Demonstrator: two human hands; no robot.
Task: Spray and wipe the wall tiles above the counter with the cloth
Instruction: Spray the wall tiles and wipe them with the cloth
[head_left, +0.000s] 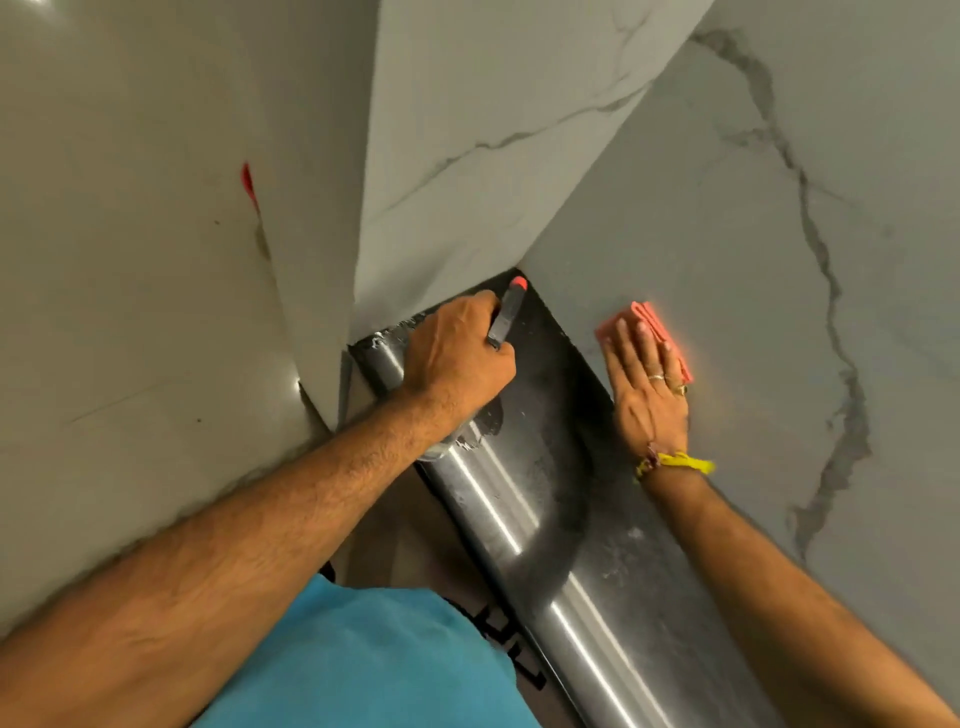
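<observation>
My right hand (647, 384) lies flat, fingers spread, pressing a folded pink cloth (652, 325) against the white marble-veined wall tile (753, 260) just above the counter. My left hand (457, 358) is closed around a dark spray bottle (506, 317) with a pink nozzle tip, held over the dark counter (561, 415) near the corner where the walls meet. Most of the bottle's body is hidden under the hand.
The counter has a rounded, shiny metal-looking front edge (498, 504) running diagonally. A glossy grey panel (130, 260) with a red mark stands close on the left. Another veined tile wall (467, 130) closes the corner. My blue shirt (363, 660) fills the bottom.
</observation>
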